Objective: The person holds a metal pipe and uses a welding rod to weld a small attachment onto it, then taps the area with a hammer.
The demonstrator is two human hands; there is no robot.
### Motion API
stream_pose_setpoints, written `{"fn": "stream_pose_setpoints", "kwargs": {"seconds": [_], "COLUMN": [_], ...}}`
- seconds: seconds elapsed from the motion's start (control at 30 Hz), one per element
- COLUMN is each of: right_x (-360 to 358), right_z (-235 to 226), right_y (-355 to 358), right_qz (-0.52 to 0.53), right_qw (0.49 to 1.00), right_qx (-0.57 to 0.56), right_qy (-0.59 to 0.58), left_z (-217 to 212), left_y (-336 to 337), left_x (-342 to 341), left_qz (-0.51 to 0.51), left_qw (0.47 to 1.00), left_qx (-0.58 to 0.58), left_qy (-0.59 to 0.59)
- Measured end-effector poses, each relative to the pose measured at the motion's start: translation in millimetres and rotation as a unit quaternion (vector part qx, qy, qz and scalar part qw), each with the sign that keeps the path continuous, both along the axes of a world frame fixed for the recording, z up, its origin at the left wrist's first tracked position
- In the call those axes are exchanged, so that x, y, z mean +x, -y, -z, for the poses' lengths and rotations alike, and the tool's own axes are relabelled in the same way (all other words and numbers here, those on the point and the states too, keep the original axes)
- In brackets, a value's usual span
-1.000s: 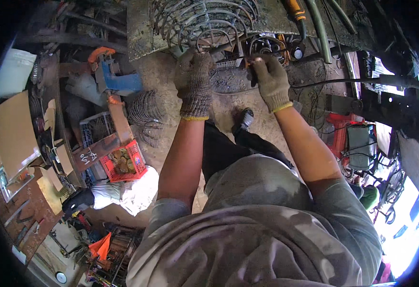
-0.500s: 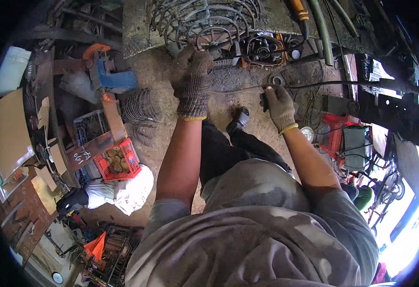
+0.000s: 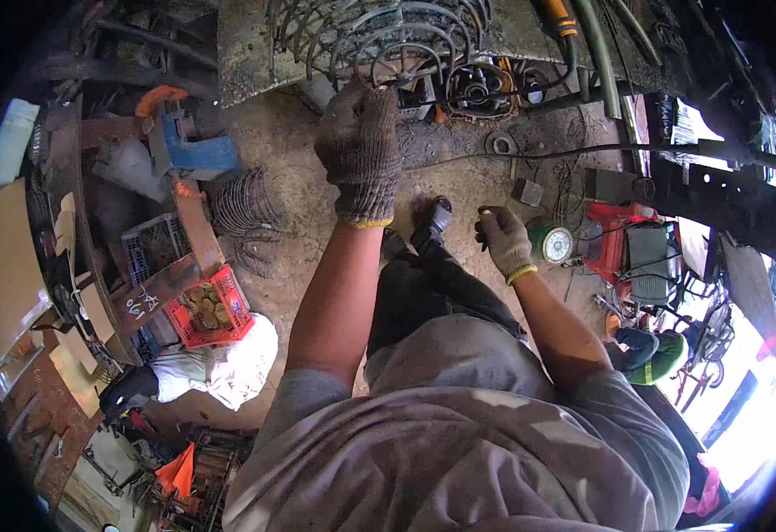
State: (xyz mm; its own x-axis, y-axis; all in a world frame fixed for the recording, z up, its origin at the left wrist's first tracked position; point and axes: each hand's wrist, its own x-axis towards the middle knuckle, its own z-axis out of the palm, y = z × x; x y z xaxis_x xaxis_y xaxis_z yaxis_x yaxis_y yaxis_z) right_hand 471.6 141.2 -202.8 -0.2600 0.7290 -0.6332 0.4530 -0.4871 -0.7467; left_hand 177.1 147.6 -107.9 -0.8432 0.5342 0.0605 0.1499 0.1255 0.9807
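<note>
My left hand [image 3: 359, 151], in a dirty knitted glove with a yellow cuff, is raised at the edge of the metal worktop [image 3: 250, 66]. Its fingers are curled beside curved metal rods [image 3: 397, 44]; whatever they grip is hidden behind the glove. Lower and to the right, my right hand [image 3: 505, 241] wears a paler glove, its fingers bent together. A small dark patch shows at these fingertips, too unclear to name. A long thin dark rod or cable [image 3: 574, 152] runs across beyond the right hand, apart from it.
A green dial scale [image 3: 555, 244] stands right of my right hand, near a small metal block [image 3: 527, 191]. Bundled curved rods [image 3: 244, 204] lie left on the floor. Beyond them are a blue vise-like tool [image 3: 197, 151] and a red basket [image 3: 209, 309]. Someone in green [image 3: 663, 356] appears lower right.
My right hand has come down toward my body, away from the long dark rod or cable. My left hand stays near the worktop edge, and the whole view has shifted slightly.
</note>
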Motion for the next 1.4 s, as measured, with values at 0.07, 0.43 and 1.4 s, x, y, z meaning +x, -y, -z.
{"fn": "stream_pose_setpoints", "kwargs": {"seconds": [0.07, 0.43, 1.4], "right_x": [-2, 26, 38], "right_z": [5, 17, 26], "right_y": [6, 27, 32], "right_qz": [0.01, -0.007, -0.003], "right_qw": [1.0, 1.0, 0.999], "right_qx": [-0.012, -0.013, -0.015], "right_qy": [0.007, 0.022, 0.033], "left_z": [-4, 0, 11], "left_y": [-2, -7, -7], "left_x": [-1, 5, -1], "left_qz": [0.002, -0.038, -0.056], "left_qw": [0.995, 0.999, 0.99], "left_qx": [-0.041, -0.001, 0.038], "left_qy": [-0.086, -0.032, -0.126]}}
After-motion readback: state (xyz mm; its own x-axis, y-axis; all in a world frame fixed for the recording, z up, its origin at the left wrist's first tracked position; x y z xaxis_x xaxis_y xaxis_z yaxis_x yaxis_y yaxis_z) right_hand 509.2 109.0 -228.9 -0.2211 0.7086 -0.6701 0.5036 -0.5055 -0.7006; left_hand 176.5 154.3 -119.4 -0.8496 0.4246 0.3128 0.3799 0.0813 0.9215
